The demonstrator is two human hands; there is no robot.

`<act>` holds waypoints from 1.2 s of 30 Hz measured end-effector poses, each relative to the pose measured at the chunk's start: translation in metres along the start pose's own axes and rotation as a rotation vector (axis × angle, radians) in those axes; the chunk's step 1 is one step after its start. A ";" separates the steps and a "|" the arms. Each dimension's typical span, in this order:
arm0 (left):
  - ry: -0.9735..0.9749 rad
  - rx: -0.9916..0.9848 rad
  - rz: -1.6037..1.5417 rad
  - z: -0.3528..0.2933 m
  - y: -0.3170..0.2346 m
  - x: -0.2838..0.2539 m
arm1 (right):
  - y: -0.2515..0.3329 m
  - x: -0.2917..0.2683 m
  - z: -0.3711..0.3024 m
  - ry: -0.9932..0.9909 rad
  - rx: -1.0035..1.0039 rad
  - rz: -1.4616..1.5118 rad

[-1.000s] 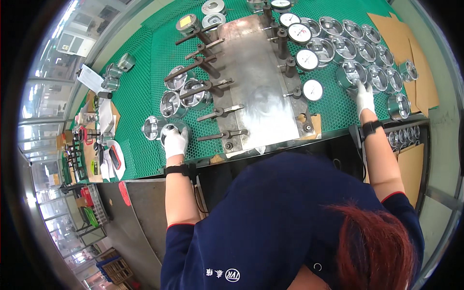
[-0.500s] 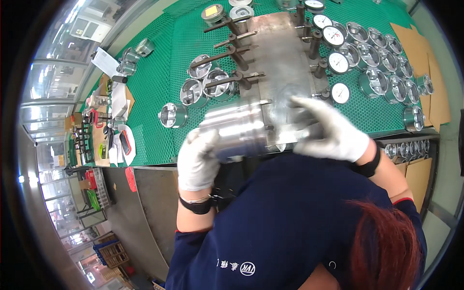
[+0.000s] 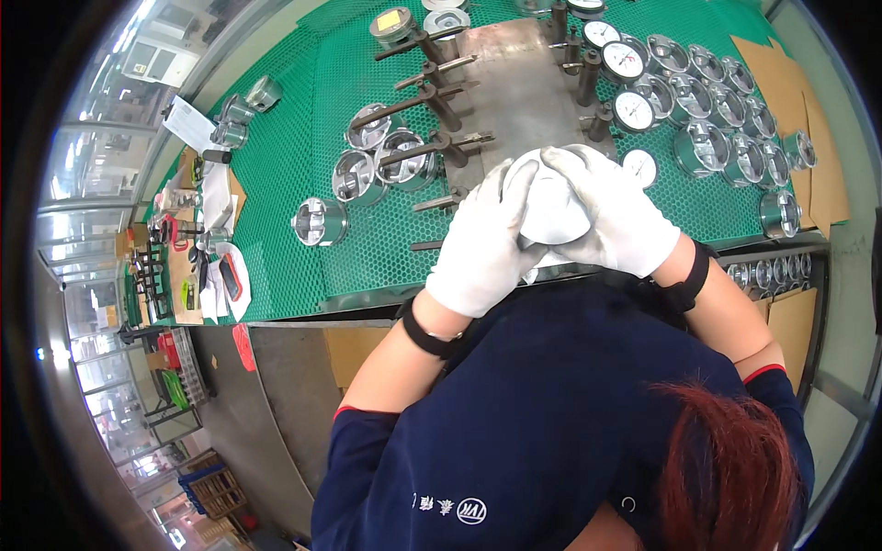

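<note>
Both my hands wear white gloves. My left hand [image 3: 489, 241] and my right hand [image 3: 625, 213] are wrapped round a shiny metal piston [image 3: 555, 209], one on each side. Its smooth, bright round face shows between my fingers; the rest of it is hidden by the gloves. I hold it at the near end of a grey steel plate [image 3: 525, 96]; whether it touches the plate I cannot tell. A dial gauge [image 3: 639, 169] with a white face lies just beyond my right hand. Dark posts with rods [image 3: 445, 149] line the plate's left side.
Several pistons [image 3: 703, 147] stand in rows on the green mat [image 3: 285, 147] at the right, and a smaller group [image 3: 358, 174] stands left of the plate. More dial gauges [image 3: 625, 61] line its right side. Papers [image 3: 219, 197] and tools lie far left. Cardboard [image 3: 781, 110] lies along the right edge.
The piston, held sideways in my left hand before, has come right and turned, its round face now showing. My right hand has closed round it too. The view has shifted slightly.
</note>
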State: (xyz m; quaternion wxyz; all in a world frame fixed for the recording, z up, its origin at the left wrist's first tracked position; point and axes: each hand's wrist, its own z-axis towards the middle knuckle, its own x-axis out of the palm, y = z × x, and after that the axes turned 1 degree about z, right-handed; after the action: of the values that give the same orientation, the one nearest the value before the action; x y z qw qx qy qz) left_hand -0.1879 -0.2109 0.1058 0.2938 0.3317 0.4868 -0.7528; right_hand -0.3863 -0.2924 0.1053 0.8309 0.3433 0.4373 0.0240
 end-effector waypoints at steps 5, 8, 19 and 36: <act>-0.100 -0.024 0.104 0.006 0.007 0.016 | 0.005 -0.017 -0.026 0.082 0.364 0.263; -0.117 -0.050 0.070 0.011 0.008 0.024 | 0.001 -0.013 -0.042 0.348 0.949 0.717; -0.211 0.010 0.009 0.021 0.023 0.031 | -0.010 0.011 -0.051 0.216 0.900 0.807; -0.226 -0.009 -0.006 0.024 0.020 0.031 | -0.007 0.004 -0.044 0.247 0.953 0.816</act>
State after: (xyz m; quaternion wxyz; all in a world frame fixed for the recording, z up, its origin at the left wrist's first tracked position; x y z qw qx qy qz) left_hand -0.1966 -0.2442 0.0776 0.3462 0.2417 0.4549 -0.7841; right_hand -0.4185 -0.2723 0.0814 0.4545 0.8088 0.3265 0.1809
